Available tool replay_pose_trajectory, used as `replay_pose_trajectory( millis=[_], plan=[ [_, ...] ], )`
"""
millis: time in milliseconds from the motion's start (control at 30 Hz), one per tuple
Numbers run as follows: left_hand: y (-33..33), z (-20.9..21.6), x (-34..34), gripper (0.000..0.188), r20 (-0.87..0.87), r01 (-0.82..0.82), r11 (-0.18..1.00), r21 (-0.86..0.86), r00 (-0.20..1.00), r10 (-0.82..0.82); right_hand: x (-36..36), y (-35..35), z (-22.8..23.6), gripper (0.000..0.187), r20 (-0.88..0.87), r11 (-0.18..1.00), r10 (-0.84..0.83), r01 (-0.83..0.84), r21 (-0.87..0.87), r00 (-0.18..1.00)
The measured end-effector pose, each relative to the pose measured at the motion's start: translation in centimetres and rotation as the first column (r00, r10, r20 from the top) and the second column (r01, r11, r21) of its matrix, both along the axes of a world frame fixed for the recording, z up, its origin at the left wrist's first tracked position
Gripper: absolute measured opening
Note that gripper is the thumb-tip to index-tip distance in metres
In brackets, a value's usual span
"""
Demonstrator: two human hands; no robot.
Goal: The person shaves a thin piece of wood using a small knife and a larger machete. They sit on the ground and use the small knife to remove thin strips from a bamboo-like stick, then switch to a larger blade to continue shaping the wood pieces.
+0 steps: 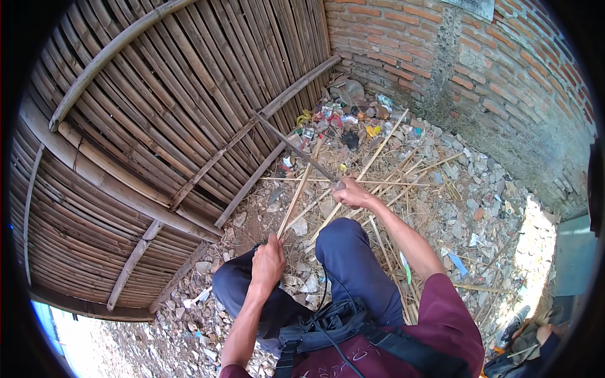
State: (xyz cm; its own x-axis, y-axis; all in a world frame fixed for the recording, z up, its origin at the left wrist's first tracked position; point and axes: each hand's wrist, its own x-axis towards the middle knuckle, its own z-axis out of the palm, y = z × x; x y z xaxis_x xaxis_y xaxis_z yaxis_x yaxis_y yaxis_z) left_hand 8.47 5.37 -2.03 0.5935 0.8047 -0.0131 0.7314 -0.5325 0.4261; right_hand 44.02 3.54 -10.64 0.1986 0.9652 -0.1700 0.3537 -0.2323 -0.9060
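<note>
My right hand (353, 193) is closed round the handle of a machete (283, 138), its long dark blade pointing up and left toward the bamboo wall. Low in front of my left knee, my left hand (269, 259) grips the near end of a bamboo strip (295, 201). That strip slants away from me, and the blade crosses it near its far end; whether they touch I cannot tell. Beyond my right knee, several pale bamboo strips (383, 148) lie crosswise on the ground, some passing under my right hand.
A bamboo slat wall (189, 75) with pole braces stands at left, a brick wall (403, 44) at the back. Rubble and litter (353, 120) cover the ground. At the lower right, part of another person (535, 343) shows near a sunlit patch.
</note>
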Motion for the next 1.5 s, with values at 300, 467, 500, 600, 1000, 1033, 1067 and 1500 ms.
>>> replay_pose_trajectory(
  millis=[300, 467, 500, 600, 1000, 1033, 1067, 1500],
  plan=[
    [0.2, 0.8, 0.5, 0.026, 0.030, 0.022, 0.998, 0.050, 0.999, -0.023, -4.6, -1.2, 3.8, 0.018, 0.618, 0.958, -0.129, -0.064, 0.281, 0.776],
    [-1.7, 1.0, -1.5, 0.023, 0.029, 0.058, 0.996, -0.064, 0.998, -0.056, 2.5, 0.9, 1.0, 0.024, 0.439, 0.890, -0.441, 0.443, 0.105, 0.783],
    [-2.2, 1.5, -2.8, 0.022, 0.027, 0.058, 0.992, -0.114, 0.998, -0.055, 4.0, 1.4, 0.7, 0.025, 0.438, 0.858, -0.484, 0.508, 0.070, 0.757],
    [-2.3, 3.7, -4.9, 0.023, 0.125, 0.054, 0.984, -0.171, 0.992, -0.033, 5.6, 0.9, -1.3, 0.032, 0.350, 0.822, -0.519, 0.567, -0.043, 0.779],
    [3.5, 4.5, -4.0, 0.043, 0.277, 0.206, 0.335, -0.919, 0.944, 0.181, 3.4, -6.9, -7.7, 0.023, 0.169, 0.820, -0.566, 0.529, 0.220, 0.807],
    [3.5, 4.3, -3.7, 0.043, 0.272, 0.203, 0.331, -0.921, 0.946, 0.177, 2.7, -6.9, -6.6, 0.023, 0.168, 0.818, -0.569, 0.533, 0.215, 0.805],
    [3.4, 4.2, -3.6, 0.044, 0.266, 0.192, 0.343, -0.920, 0.946, 0.185, 1.6, -6.7, -4.9, 0.022, 0.154, 0.813, -0.568, 0.522, 0.257, 0.809],
    [2.5, 4.6, -1.9, 0.048, 0.277, 0.196, 0.454, -0.869, 0.953, 0.119, -3.9, -5.9, 4.5, 0.011, 0.354, 0.889, -0.390, 0.248, 0.385, 0.850]
  ],
)
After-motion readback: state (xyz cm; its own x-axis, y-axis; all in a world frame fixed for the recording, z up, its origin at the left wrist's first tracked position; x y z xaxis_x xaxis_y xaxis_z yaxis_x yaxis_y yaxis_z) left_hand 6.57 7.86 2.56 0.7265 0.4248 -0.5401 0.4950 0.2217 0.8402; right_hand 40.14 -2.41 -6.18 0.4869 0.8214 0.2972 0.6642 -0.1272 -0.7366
